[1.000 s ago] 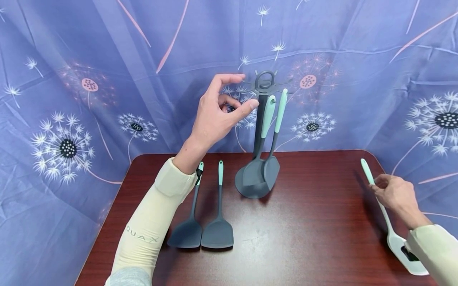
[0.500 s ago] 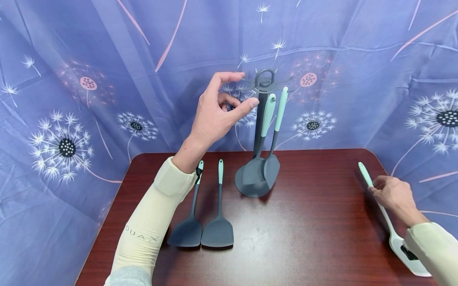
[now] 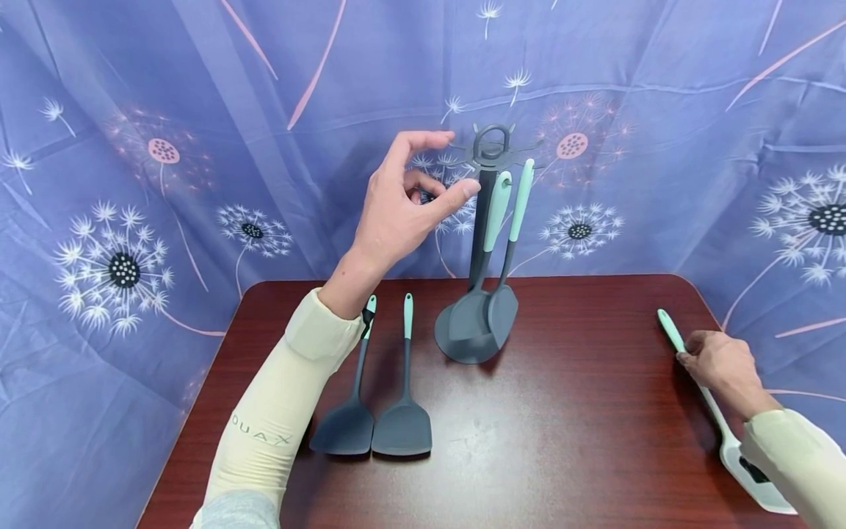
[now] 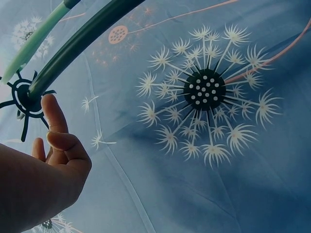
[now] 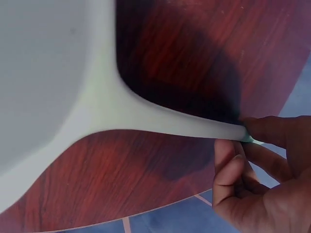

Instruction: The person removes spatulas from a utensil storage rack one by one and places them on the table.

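My left hand [image 3: 396,209] is raised at the left of a dark utensil stand [image 3: 481,228], thumb and index finger spread with nothing between them. Two utensils with mint handles and grey heads hang on the stand's right side, one handle [image 3: 498,213] in front of the other handle [image 3: 522,198]. By the table's right side, my right hand [image 3: 720,364] pinches a pale spatula [image 3: 731,455] between thumb and fingers, at the mint handle's lower end. Its wide blade points toward me; my sleeve partly hides it. In the right wrist view, its pale neck [image 5: 180,124] runs to my fingertips.
Two dark grey turners, the left one [image 3: 344,430] and the right one [image 3: 402,430], lie side by side on the red-brown table [image 3: 562,411], left of centre. A blue dandelion-print curtain [image 3: 317,184] closes off the back and sides.
My right hand has shifted slightly left and toward me, and the pale spatula's handle end has moved the same way. My left hand keeps its place beside the stand.
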The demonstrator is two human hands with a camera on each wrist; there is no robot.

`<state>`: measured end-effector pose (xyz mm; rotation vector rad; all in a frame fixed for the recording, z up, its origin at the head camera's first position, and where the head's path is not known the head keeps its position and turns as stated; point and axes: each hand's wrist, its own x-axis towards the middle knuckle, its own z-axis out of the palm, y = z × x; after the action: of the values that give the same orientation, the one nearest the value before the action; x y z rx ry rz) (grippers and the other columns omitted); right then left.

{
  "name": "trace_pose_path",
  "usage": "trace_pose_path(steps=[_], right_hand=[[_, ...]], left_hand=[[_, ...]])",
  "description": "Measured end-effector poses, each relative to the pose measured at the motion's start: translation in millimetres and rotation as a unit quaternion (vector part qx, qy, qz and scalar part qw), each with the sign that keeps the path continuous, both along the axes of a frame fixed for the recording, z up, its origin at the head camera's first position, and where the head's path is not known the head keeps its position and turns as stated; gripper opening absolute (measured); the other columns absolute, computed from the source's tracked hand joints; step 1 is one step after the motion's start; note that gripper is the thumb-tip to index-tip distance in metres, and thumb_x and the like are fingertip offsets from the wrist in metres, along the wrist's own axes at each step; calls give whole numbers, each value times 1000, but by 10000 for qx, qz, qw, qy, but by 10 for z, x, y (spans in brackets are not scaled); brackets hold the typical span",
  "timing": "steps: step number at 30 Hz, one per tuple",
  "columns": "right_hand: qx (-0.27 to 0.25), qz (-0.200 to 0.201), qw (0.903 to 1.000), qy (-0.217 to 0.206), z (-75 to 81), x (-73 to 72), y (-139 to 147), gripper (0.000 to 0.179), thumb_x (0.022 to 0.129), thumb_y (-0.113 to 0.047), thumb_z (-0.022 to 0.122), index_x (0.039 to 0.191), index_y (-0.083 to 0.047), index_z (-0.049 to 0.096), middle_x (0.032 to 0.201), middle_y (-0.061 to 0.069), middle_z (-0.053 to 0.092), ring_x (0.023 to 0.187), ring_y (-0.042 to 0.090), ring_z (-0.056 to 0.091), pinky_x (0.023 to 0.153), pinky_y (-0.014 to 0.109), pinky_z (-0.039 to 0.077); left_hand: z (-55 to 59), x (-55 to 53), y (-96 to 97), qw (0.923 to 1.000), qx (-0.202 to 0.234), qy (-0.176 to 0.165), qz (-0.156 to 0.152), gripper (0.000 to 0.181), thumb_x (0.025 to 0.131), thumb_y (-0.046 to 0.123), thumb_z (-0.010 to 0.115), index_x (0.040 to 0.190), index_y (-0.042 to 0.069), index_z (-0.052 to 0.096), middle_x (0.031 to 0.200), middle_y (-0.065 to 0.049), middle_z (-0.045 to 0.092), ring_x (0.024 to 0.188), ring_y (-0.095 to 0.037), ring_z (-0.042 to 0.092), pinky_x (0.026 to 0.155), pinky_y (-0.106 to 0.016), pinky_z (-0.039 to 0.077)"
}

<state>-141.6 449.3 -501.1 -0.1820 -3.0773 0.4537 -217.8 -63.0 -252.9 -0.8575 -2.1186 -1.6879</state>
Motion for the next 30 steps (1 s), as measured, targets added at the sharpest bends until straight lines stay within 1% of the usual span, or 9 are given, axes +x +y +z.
trace_pose_path(steps=[5,8,11,15,18,24,30], right_hand=[[7,-77,9999,-146,-37,-15,15,15,87,-10,74,87,5,68,68,12,66,69,46,61,60,56,49],[13,-91,9998,-175,-56,-27,30,17,87,-10,74,88,6,68,69,13,67,71,47,61,63,59,50],[18,-89,9998,-195,-61,-36,45,17,87,-10,74,87,5,67,69,15,66,71,48,60,63,58,49],[23,-84,9998,-181,-70,-41,59,16,87,-10,74,85,4,68,68,14,66,70,46,60,63,56,49],[8,-83,9998,-163,-78,-45,63,16,86,-11,74,86,5,68,69,13,66,70,47,60,64,57,49],[1,-104,9998,-189,-81,-45,68,18,86,-11,75,87,6,69,73,19,68,71,49,61,66,61,50],[-48,-154,9997,-207,-107,-39,97,17,85,-12,76,86,5,70,73,18,68,70,47,60,65,59,50]], left_hand=[[1,2,4,10000,-9,4,-14,52,93,15,82,138,6,56,146,4,61,83,-23,71,67,-32,40],[-2,1,2,10000,-8,19,-14,53,93,14,82,139,5,56,146,4,61,82,-23,71,67,-32,39],[-9,-1,1,10000,-5,25,-16,53,93,15,82,139,5,56,146,4,61,82,-23,71,67,-31,39],[-16,-7,0,10000,-4,43,-27,52,94,15,82,138,6,56,145,5,62,82,-23,71,66,-32,39],[-18,-8,-5,10000,-11,47,-22,52,94,15,82,138,6,56,145,6,62,82,-22,71,65,-32,39],[-16,-6,-6,10000,-5,36,-29,53,94,16,82,139,4,56,144,6,62,81,-22,71,64,-32,39],[-11,-6,-1,10000,-7,12,-14,54,93,16,82,139,5,56,145,6,61,82,-23,71,65,-31,39]])
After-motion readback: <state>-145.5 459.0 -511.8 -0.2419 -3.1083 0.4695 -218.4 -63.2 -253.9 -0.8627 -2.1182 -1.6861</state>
